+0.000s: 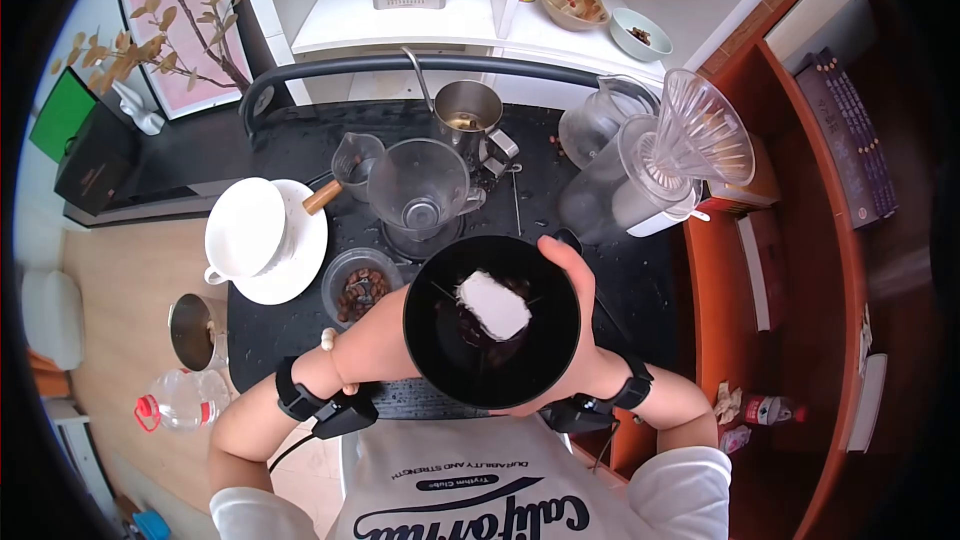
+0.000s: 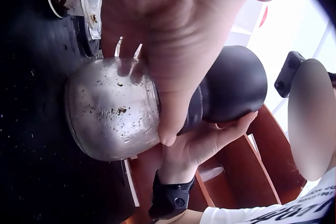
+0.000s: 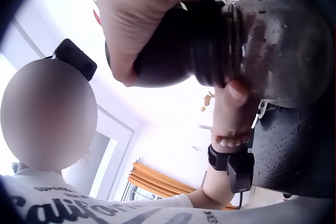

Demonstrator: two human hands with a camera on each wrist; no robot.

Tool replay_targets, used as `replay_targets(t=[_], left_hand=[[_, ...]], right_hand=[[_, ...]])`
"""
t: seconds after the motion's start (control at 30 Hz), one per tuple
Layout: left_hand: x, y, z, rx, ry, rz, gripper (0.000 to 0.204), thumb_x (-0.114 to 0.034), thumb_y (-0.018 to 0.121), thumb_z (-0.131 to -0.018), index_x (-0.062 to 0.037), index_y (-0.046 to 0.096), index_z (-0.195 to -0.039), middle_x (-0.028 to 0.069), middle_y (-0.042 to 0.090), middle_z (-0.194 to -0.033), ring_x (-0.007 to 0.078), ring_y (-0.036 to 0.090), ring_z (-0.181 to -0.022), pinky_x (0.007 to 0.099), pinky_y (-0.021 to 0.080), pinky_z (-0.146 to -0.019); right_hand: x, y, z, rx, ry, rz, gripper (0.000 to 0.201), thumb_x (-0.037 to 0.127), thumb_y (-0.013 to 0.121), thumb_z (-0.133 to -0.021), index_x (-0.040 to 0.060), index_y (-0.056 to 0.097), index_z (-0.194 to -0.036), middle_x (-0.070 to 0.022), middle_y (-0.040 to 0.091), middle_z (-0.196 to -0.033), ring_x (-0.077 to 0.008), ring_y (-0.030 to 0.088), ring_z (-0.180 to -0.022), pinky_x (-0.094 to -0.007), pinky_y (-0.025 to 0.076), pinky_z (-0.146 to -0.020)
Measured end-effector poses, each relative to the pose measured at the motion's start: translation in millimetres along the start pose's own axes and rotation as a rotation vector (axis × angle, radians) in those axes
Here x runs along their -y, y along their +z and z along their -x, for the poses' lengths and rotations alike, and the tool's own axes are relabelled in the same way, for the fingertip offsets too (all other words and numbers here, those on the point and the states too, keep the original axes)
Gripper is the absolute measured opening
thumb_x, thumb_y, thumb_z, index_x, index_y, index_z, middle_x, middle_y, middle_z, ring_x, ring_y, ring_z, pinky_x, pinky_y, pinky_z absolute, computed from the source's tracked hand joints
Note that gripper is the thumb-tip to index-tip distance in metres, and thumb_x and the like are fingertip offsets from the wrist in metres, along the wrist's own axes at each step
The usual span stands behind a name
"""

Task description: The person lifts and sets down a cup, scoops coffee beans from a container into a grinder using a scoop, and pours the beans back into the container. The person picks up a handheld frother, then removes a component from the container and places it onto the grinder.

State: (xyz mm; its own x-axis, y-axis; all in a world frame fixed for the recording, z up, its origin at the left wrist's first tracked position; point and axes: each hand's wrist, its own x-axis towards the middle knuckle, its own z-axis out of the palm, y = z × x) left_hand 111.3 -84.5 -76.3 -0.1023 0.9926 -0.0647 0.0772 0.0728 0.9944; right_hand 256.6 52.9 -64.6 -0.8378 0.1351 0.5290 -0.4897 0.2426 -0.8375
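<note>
Both hands hold a coffee grinder with a black hopper [image 1: 435,340] over a clear glass jar [image 2: 107,124]. From above, the open hopper shows a bright white patch and dark bits inside. My left hand [image 1: 378,338] wraps around the neck where the jar meets the black part, thumb across the joint in the left wrist view. My right hand [image 1: 578,340] grips the black upper body, its thumb along the rim in the head view. Dark specks and water drops cling to the jar. Left of the grinder, a clear cup of coffee beans [image 1: 365,295] stands on the black table [image 1: 320,365].
Behind the grinder stand a clear glass dripper [image 1: 420,180], a small measuring jug [image 1: 357,162] and a steel gooseneck kettle [image 1: 468,105]. A white cup [image 1: 245,230] sits on a saucer [image 1: 310,270] at left. At right are a glass carafe [image 1: 590,130] and a ribbed dripper [image 1: 705,130].
</note>
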Motion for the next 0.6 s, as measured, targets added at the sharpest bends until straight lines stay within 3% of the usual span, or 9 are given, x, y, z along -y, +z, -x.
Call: replay_targets(t=[0.07, 0.1, 0.13, 0.3, 0.37, 0.47, 0.57, 0.6], left_hand=[[12, 1, -5, -0.043, 0.324, -0.364, 0.071, -0.018, 0.073, -0.061, -0.0025, 0.038, -0.122, 0.0147, 0.046, -0.119, 0.0279, 0.047, -0.108, 0.0329, 0.037, -0.092], [12, 2, -6, -0.040, 0.320, -0.364, 0.071, -0.018, 0.073, -0.061, -0.0025, 0.038, -0.122, 0.0147, 0.046, -0.119, 0.0279, 0.047, -0.108, 0.0329, 0.037, -0.092], [11, 3, -7, -0.033, 0.319, -0.381, 0.074, -0.019, 0.074, -0.060, -0.0027, 0.037, -0.123, 0.0147, 0.045, -0.120, 0.0281, 0.046, -0.109, 0.0330, 0.037, -0.092], [-5, 0, -10, 0.002, 0.248, -0.300, 0.080, -0.021, 0.078, -0.056, -0.0027, 0.037, -0.123, 0.0145, 0.044, -0.121, 0.0274, 0.046, -0.109, 0.0331, 0.037, -0.092], [6, -1, -12, -0.022, 0.312, -0.306, 0.082, -0.021, 0.079, -0.055, -0.0022, 0.037, -0.122, 0.0139, 0.047, -0.118, 0.0264, 0.047, -0.107, 0.0332, 0.038, -0.091], [1, -8, -13, 0.077, 0.368, -0.281, 0.081, -0.021, 0.079, -0.055, -0.0020, 0.037, -0.122, 0.0122, 0.049, -0.115, 0.0234, 0.049, -0.105, 0.0327, 0.038, -0.090], [-8, -8, -15, 0.153, 0.269, -0.180, 0.080, -0.020, 0.079, -0.056, -0.0010, 0.036, -0.121, 0.0118, 0.051, -0.113, 0.0217, 0.049, -0.104, 0.0319, 0.038, -0.090], [-6, -8, -16, 0.155, 0.145, -0.139, 0.079, -0.020, 0.078, -0.057, -0.0004, 0.036, -0.121, 0.0122, 0.050, -0.113, 0.0215, 0.048, -0.105, 0.0318, 0.037, -0.091]], right_hand=[[-12, 3, 9, -0.012, 0.011, -0.103, 0.116, 0.010, 0.084, -0.046, 0.0068, 0.005, -0.131, -0.0182, 0.029, -0.127, -0.0265, 0.041, -0.114, -0.0359, 0.035, -0.094], [-21, 3, 14, -0.030, 0.014, -0.199, 0.116, 0.009, 0.083, -0.046, 0.0062, 0.005, -0.131, -0.0175, 0.031, -0.127, -0.0258, 0.041, -0.113, -0.0354, 0.035, -0.094], [-24, 2, 19, -0.047, 0.151, -0.331, 0.118, 0.010, 0.083, -0.045, 0.0052, 0.003, -0.131, -0.0170, 0.033, -0.125, -0.0240, 0.042, -0.113, -0.0342, 0.035, -0.094], [-22, 2, 20, -0.122, 0.186, -0.364, 0.117, 0.018, 0.082, -0.045, 0.0032, 0.005, -0.132, -0.0163, 0.031, -0.127, -0.0236, 0.039, -0.115, -0.0344, 0.033, -0.095], [-21, 0, 14, -0.148, 0.203, -0.382, 0.117, 0.022, 0.082, -0.045, 0.0022, 0.006, -0.132, -0.0159, 0.030, -0.128, -0.0234, 0.038, -0.116, -0.0344, 0.032, -0.096], [-21, -2, 3, -0.186, 0.222, -0.408, 0.118, 0.028, 0.081, -0.045, 0.0007, 0.007, -0.132, -0.0153, 0.029, -0.130, -0.0231, 0.037, -0.117, -0.0345, 0.030, -0.098], [-21, -5, -5, -0.224, 0.244, -0.429, 0.119, 0.035, 0.081, -0.045, -0.0008, 0.009, -0.133, -0.0147, 0.028, -0.131, -0.0228, 0.035, -0.119, -0.0346, 0.029, -0.099], [-21, -5, -7, -0.237, 0.251, -0.436, 0.119, 0.037, 0.081, -0.045, -0.0013, 0.009, -0.133, -0.0146, 0.027, -0.132, -0.0227, 0.035, -0.119, -0.0347, 0.028, -0.099]])
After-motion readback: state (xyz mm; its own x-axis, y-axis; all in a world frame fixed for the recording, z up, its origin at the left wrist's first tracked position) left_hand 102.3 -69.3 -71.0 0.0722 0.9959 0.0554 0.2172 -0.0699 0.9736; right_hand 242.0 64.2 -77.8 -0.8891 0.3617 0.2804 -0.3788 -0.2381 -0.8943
